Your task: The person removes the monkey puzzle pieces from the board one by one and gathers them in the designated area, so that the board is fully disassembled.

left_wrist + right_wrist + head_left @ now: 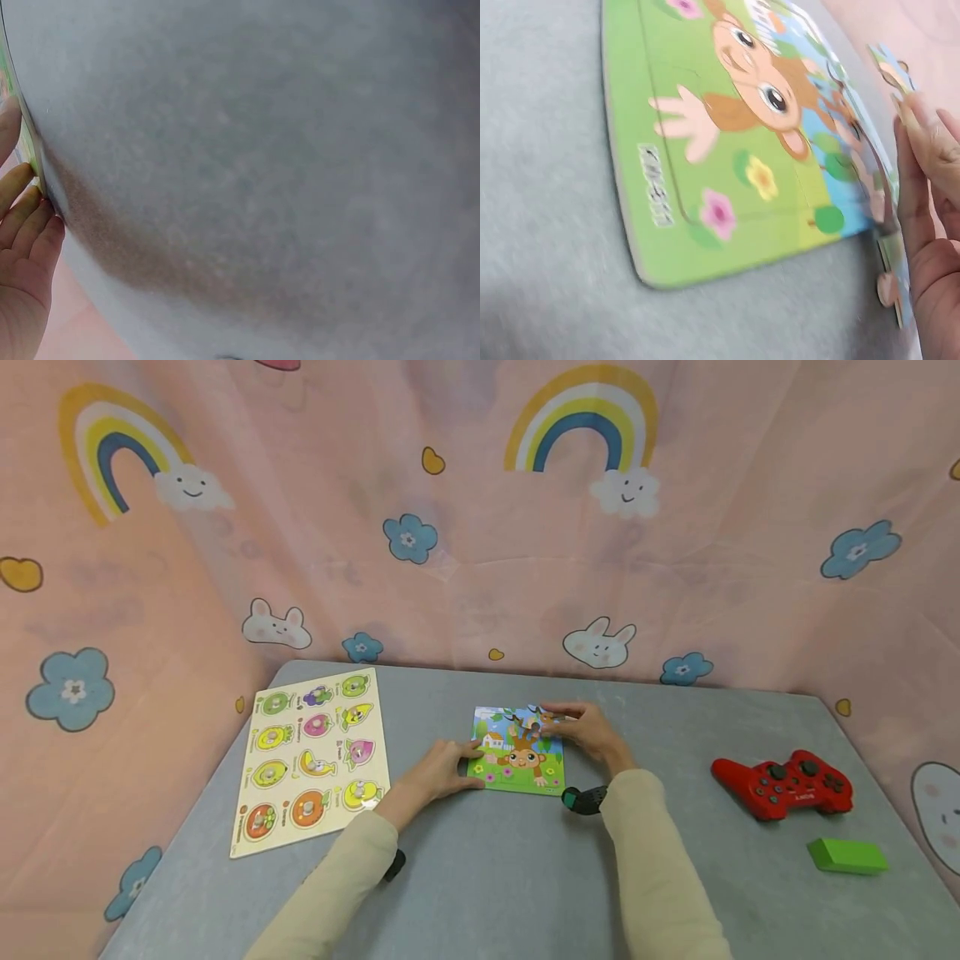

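Right-wrist view alone is clearly showing your right hand (pixel 590 731) pinching a puzzle piece (pixel 894 69). Your loose-fingered left hand (pixel 440 767) is touching the board (pixel 498 779).

On table (pixel 510 877): puzzle (pixel 519 758) between fruit board (pixel 294 759) and controller (pixel 791 787).

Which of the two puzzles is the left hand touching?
The monkey puzzle, the smaller one: the left hand touches its left edge. The fruit puzzle lies farther left, clear of that hand.

Monkey-patterned puzzle (pixel 517 772), red controller (pixel 787 787), green block (pixel 849 857)
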A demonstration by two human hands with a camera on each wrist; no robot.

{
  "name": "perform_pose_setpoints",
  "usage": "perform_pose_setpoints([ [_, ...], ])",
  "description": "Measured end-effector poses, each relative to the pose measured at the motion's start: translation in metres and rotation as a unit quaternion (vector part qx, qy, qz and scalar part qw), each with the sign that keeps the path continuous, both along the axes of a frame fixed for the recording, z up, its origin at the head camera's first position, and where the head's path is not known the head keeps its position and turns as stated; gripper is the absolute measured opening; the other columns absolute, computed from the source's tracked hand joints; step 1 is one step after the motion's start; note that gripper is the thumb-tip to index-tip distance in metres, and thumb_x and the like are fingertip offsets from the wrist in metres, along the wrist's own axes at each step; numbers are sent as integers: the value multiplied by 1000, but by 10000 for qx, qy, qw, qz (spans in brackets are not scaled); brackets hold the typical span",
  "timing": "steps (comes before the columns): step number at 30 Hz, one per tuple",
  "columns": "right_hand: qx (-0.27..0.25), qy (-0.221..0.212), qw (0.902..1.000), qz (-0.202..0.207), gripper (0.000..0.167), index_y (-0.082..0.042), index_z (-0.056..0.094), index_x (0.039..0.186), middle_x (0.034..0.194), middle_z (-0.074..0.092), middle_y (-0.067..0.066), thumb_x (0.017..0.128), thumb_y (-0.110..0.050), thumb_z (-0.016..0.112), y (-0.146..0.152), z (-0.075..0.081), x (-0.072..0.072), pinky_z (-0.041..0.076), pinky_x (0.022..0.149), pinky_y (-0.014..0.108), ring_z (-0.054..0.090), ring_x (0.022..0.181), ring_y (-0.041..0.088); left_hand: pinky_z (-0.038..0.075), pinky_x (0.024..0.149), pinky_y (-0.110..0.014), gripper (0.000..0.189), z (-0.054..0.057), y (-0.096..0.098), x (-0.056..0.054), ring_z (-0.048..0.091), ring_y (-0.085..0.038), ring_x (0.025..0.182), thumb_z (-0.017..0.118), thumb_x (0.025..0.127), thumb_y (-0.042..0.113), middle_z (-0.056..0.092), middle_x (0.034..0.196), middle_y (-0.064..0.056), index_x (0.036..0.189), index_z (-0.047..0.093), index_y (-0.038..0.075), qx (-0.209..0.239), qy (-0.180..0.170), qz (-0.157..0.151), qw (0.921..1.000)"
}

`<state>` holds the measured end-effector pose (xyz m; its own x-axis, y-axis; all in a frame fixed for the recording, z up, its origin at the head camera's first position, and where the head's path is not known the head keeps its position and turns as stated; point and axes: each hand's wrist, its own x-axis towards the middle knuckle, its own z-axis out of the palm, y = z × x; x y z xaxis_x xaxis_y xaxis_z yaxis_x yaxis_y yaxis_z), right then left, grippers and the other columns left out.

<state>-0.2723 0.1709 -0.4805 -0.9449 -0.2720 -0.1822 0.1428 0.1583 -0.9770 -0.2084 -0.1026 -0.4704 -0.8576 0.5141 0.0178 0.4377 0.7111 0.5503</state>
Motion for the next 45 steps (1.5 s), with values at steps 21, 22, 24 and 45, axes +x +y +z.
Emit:
perform_pose_setpoints([
  [21,-42,-326,9973,662,52,11,44,136,139,48,23,89,3,64,51,10,4,53,86,27,59,100,7,46,97,-41,53,-1,0,-1,50,-33,124,81,78,22,54,134,-17,122,64,-2,-1,-14,7,10000],
  [22,-68,-319,9972,679,52,12,43,137,139,48,23,90,3,63,53,10,5,52,87,28,59,101,7,46,97,-41,53,-1,0,-1,50,-33,124,81,78,22,54,134,-17,122,64,-2,-7,-12,10,10000],
  [24,-81,-318,9973,658,52,12,42,137,140,47,23,90,3,62,58,10,6,52,89,29,58,103,6,46,97,-41,53,-1,0,-1,50,-33,124,81,78,23,54,134,-16,122,64,-2,-25,-5,17,10000],
  [45,331,-325,9982,385,54,10,42,138,141,42,20,91,-4,64,115,9,10,51,86,21,55,101,5,47,97,-40,52,-2,0,-1,51,-33,123,80,78,23,54,134,-16,122,64,-2,10,-10,-7,10000],
])
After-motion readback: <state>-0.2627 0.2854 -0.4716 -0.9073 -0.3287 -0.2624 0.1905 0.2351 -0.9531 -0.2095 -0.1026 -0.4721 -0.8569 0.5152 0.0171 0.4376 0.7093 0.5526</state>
